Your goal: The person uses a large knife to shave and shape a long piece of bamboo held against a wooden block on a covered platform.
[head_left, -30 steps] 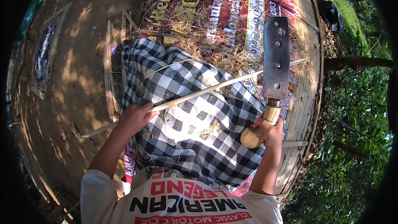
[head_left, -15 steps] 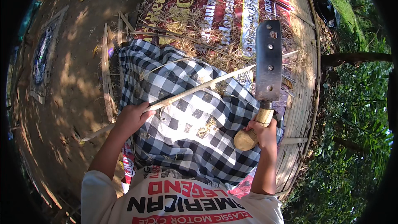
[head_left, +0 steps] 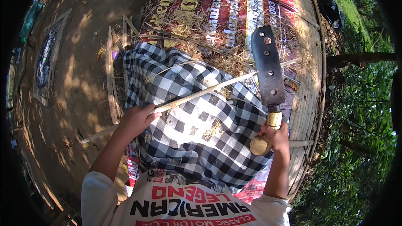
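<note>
A long pale bamboo strip (head_left: 197,95) slants across the checked black-and-white cloth (head_left: 188,132) over my lap. My left hand (head_left: 136,119) is closed around its lower part, and one end sticks out past my wrist to the left. My right hand (head_left: 276,136) grips the wooden handle of a broad cleaver (head_left: 268,65). The dark blade, with several round holes, points away from me and lies over the strip's far part, hiding a piece of it. Whether blade and strip touch, I cannot tell. A small clump of shavings (head_left: 212,130) rests on the cloth.
Thin shavings (head_left: 184,27) litter a red printed banner (head_left: 167,0) on the bamboo platform (head_left: 307,100). Several split bamboo pieces (head_left: 111,75) lie at its left edge. Bare earth (head_left: 75,67) extends to the left; green plants (head_left: 356,117) grow at the right.
My right hand and the cleaver have shifted slightly right, and the blade now tilts with its tip to the left. The left hand keeps its hold on the strip, nearly in place.
</note>
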